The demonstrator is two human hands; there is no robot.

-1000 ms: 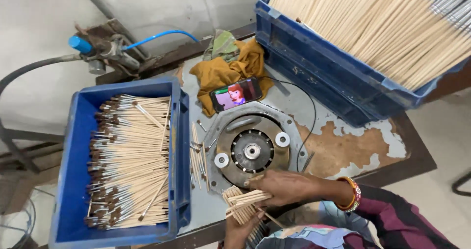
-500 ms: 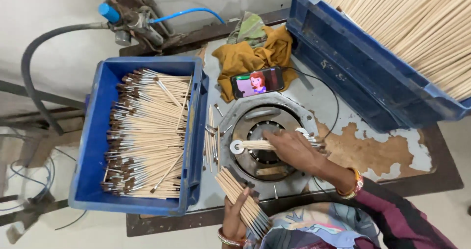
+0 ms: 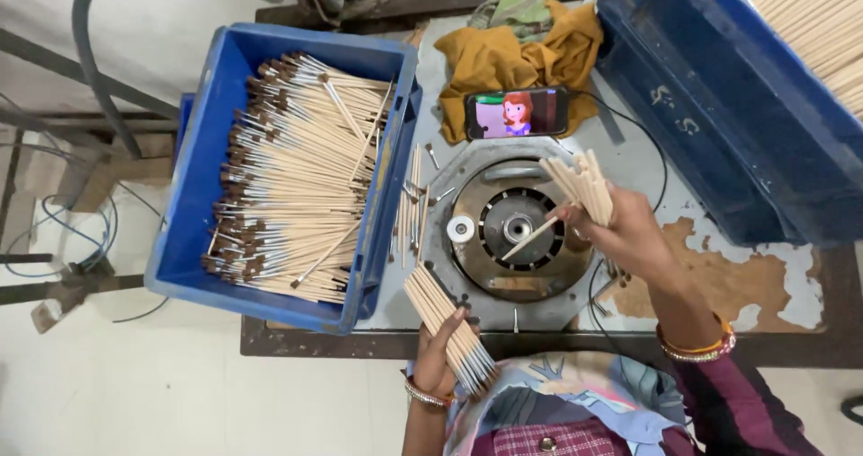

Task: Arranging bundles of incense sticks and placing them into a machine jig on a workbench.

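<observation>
The right hand [image 3: 629, 231] is closed around a small bundle of plain wooden sticks [image 3: 582, 184], which fan upward from the fist. One single stick [image 3: 530, 238] goes out from the fingers of this hand, and its tip lies near the centre hole of the round metal machine head [image 3: 517, 231] that is fixed on the bench [image 3: 764, 285]. The left hand [image 3: 440, 353] is at the near edge of the bench and grips a second, bigger bundle of sticks [image 3: 449, 326], which lies slanted, with darker ends pointing toward the person's body.

Left of the machine head, a few loose sticks [image 3: 413, 209] lie on the bench, just beside the wall of a blue crate [image 3: 193, 213]. This crate is full of sticks with brown tips [image 3: 288, 177], mostly laid across it. Behind the machine head a phone [image 3: 517, 112] with a cartoon on its screen leans against a mustard-yellow cloth [image 3: 503, 56]. At the right a second blue crate [image 3: 719, 114] stands, with plain sticks [image 3: 818, 15] inside it.
</observation>
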